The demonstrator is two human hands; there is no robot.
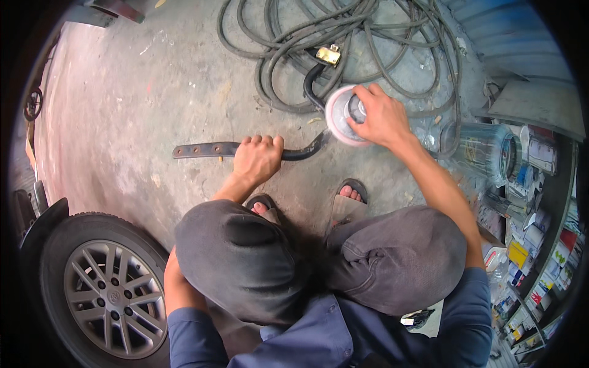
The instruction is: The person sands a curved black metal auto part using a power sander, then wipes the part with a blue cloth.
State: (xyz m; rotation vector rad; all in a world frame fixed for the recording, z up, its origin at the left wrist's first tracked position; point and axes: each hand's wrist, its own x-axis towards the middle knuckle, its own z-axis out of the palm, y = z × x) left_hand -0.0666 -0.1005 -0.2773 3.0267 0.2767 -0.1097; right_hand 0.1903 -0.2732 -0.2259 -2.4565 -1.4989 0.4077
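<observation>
My left hand point(257, 159) is closed round a long black metal bar point(296, 154) with several holes in its flat left end. The bar bends upward on the right and passes out of sight at a round white thing with a pink rim point(337, 126), which my right hand point(377, 116) grips by its grey middle. Above that, a curved black piece, apparently the same bar, ends at a brass-coloured clamp or fitting point(328, 56). Whether the round thing touches the bar is hard to tell. I am squatting, with both sandalled feet below the bar.
Loose coils of black hose point(273, 86) lie on the concrete floor point(123, 122) beyond my hands. A car wheel point(110, 282) lies at lower left. Along the right stand a large clear plastic container point(475, 150) and cluttered shelves point(534, 245), below a corrugated metal wall point(485, 34).
</observation>
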